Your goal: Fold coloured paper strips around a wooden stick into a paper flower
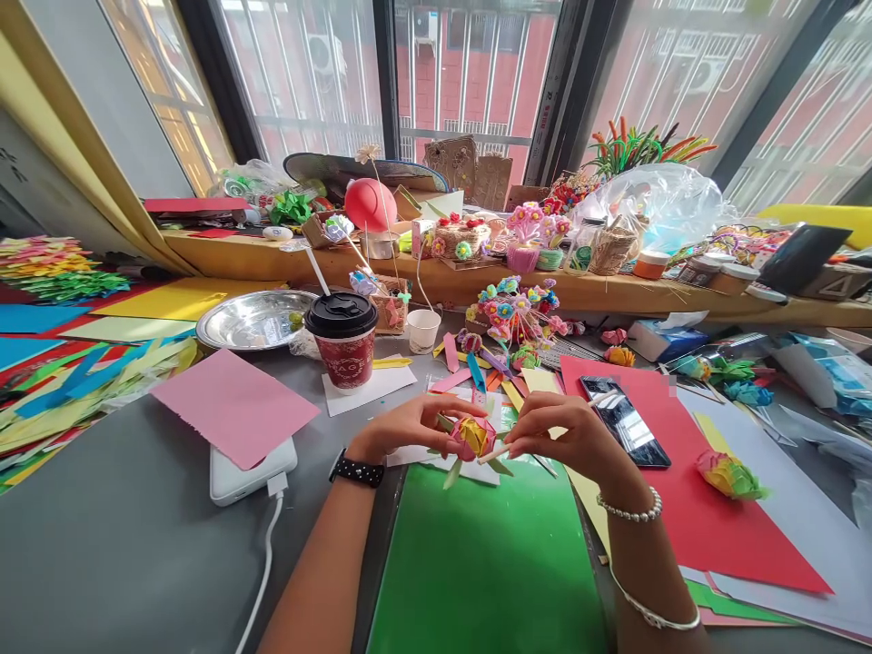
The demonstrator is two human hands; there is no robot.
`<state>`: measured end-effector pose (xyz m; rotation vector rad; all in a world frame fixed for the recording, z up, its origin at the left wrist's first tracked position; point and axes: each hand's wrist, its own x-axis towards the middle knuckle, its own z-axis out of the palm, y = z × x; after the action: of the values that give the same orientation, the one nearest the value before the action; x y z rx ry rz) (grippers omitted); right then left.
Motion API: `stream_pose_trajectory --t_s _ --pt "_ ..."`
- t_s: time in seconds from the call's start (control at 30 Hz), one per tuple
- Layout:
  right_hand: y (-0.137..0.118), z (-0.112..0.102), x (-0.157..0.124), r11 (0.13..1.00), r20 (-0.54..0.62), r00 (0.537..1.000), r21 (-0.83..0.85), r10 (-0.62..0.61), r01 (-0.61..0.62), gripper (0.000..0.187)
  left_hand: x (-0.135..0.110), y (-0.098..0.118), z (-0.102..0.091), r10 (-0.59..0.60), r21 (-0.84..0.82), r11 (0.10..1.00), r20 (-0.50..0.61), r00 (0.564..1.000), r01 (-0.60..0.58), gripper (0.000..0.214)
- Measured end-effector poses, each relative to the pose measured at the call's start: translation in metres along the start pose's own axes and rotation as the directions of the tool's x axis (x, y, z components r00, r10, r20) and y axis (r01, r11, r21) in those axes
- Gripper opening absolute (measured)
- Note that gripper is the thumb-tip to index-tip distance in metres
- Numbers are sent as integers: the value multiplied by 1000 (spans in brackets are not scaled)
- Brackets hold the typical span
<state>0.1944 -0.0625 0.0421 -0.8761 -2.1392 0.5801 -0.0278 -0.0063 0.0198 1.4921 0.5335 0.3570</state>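
Observation:
A pink and yellow paper flower (475, 438) with green leaves sits in my left hand (401, 427), whose thumb and fingers close on its side. From the right, my right hand (569, 434) pinches a thin pale stick (493, 454), with its tip at the flower's lower petals; whether it touches them I cannot tell. Both hands hover over the far end of a green board (490, 563). Behind them lie coloured paper strips (450, 352) and white paper scraps (409, 454). Another paper flower (730, 474), yellow, pink and green, rests on the right.
A lidded paper cup (344, 350) with a straw, a metal dish (252, 320) and a small white cup (423, 331) stand behind my left hand. A phone (625, 422) lies on red paper (708, 527). Pink paper (235, 404) covers part of a white power bank (252, 480) with a cable.

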Motion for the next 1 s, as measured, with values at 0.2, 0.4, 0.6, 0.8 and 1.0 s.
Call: stream_pose_trajectory --t_s 0.2,0.4,0.6,0.8,1.0 --pt "-4 6 2 993 52 992 18 114 -116 21 3 -5 -2 -1 -72 997 65 998 5 56" --pt "-2 12 5 997 129 989 -17 79 -77 18 3 -6 -4 2 -46 999 83 997 2 48" --pt "2 16 7 992 195 973 -8 121 -122 21 4 -4 -2 -32 13 999 60 998 32 44" --pt "13 24 9 988 78 986 -69 147 -141 22 4 2 2 -32 146 988 -113 993 48 42" --pt "19 28 13 944 -184 965 -240 184 -226 21 11 -3 3 253 404 913 -456 853 -54 31"
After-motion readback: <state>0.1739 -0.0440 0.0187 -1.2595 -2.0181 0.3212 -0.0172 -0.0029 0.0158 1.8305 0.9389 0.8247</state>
